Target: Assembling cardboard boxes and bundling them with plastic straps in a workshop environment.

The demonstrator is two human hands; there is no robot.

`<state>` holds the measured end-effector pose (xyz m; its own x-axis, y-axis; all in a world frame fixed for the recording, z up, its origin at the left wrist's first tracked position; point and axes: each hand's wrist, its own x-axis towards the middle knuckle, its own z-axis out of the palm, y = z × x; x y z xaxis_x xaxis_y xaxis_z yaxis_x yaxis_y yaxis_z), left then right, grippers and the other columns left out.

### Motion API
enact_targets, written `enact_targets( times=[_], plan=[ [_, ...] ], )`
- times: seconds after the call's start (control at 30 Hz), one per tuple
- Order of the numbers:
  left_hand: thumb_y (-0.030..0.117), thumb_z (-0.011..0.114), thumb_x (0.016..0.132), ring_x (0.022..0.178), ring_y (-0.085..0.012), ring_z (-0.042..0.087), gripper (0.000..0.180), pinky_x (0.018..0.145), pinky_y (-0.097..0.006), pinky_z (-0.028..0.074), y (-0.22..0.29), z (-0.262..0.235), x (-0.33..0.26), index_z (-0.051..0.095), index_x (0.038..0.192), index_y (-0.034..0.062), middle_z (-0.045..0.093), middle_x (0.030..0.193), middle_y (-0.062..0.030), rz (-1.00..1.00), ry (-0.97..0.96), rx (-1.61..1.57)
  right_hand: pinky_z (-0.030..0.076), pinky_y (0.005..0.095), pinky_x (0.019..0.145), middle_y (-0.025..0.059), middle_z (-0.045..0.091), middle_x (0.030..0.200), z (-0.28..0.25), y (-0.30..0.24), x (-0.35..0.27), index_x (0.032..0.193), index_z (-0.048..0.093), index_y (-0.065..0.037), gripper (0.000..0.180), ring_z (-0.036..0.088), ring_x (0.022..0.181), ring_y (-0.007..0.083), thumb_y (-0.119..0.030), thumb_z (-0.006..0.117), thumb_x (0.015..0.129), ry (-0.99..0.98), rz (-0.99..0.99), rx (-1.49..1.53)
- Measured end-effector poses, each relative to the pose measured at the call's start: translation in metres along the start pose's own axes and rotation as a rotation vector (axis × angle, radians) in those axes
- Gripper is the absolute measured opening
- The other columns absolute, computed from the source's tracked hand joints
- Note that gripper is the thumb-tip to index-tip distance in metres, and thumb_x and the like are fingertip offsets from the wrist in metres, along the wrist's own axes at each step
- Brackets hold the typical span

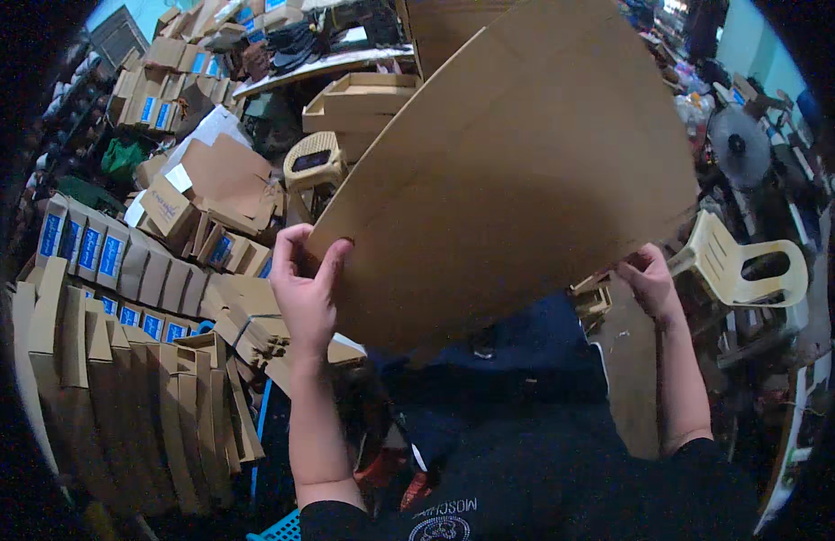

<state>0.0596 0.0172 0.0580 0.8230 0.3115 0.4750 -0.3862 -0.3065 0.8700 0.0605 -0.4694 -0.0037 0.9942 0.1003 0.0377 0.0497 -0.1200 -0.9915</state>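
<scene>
A large brown cardboard sheet (517,171) is held up in front of me, tilted, and fills the upper middle of the view. My left hand (305,284) grips its lower left corner, thumb on the near face and fingers curled behind the edge. At the lower right edge, my right hand (649,279) is closed on the same sheet; some of its fingertips are hidden. Another cardboard panel (449,32) shows behind the sheet's upper left edge.
Flattened cartons (120,388) stand in a row at the left, beside boxes with blue labels (88,243). A beige stool (314,160) and open cardboard trays (359,99) are behind the sheet. To the right are a cream plastic chair (742,261) and a fan (740,144).
</scene>
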Motion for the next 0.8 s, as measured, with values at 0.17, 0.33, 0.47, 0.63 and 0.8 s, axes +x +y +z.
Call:
enact_targets(
  times=[0.17, 0.33, 0.47, 0.63, 0.8],
  plan=[
    [0.005, 0.085, 0.087, 0.084, -0.0058, 0.055, 0.029, 0.075, -0.023, 0.044, 0.019, 0.003, -0.008, 0.060, 0.103, 0.0049, 0.062, 0.091, 0.0022, 0.031, 0.043, -0.022, 0.055, 0.0326, 0.082, 0.0095, 0.076, 0.093, 0.049, -0.031, 0.012, 0.092, 0.068, -0.001, 0.013, 0.072, 0.088, 0.0178, -0.012, 0.073, 0.097, -0.016, -0.224, -0.013],
    [0.009, 0.078, 0.096, 0.068, -0.0015, 0.050, 0.016, 0.061, -0.021, 0.037, 0.041, -0.004, -0.008, 0.064, 0.101, 0.0040, 0.059, 0.077, 0.0066, -0.087, -0.218, 0.105, 0.039, 0.0250, 0.063, -0.0020, 0.058, 0.080, 0.056, -0.026, 0.030, 0.094, 0.056, -0.009, 0.017, 0.053, 0.073, 0.0073, -0.014, 0.071, 0.101, 0.283, -0.249, 0.261],
    [0.015, 0.073, 0.101, 0.071, -0.0022, 0.051, 0.016, 0.063, -0.020, 0.038, 0.010, -0.001, -0.015, 0.064, 0.101, 0.0032, 0.060, 0.079, 0.0059, -0.184, -0.155, -0.188, 0.047, 0.0263, 0.073, 0.0017, 0.065, 0.102, 0.056, -0.021, 0.031, 0.122, 0.062, -0.005, 0.028, 0.059, 0.086, 0.0082, -0.017, 0.073, 0.099, 0.146, -0.209, 0.355],
    [0.014, 0.069, 0.104, 0.087, -0.0039, 0.055, 0.013, 0.078, -0.021, 0.042, -0.015, 0.015, -0.032, 0.061, 0.105, 0.0049, 0.063, 0.095, 0.0024, -0.014, -0.069, -0.246, 0.049, 0.0353, 0.106, 0.0155, 0.056, 0.140, 0.071, -0.009, 0.010, 0.161, 0.031, -0.001, 0.083, 0.059, 0.126, 0.0223, -0.008, 0.078, 0.093, -0.098, -0.014, 0.199],
    [0.008, 0.065, 0.105, 0.088, -0.0057, 0.057, 0.014, 0.082, -0.020, 0.044, -0.018, 0.034, -0.048, 0.055, 0.114, 0.0046, 0.064, 0.097, 0.0008, 0.009, -0.041, -0.297, 0.049, 0.0372, 0.108, 0.0157, 0.058, 0.140, 0.073, 0.008, 0.015, 0.161, 0.030, -0.007, 0.086, 0.057, 0.130, 0.0238, 0.003, 0.077, 0.090, 0.040, -0.073, 0.128]
  ],
)
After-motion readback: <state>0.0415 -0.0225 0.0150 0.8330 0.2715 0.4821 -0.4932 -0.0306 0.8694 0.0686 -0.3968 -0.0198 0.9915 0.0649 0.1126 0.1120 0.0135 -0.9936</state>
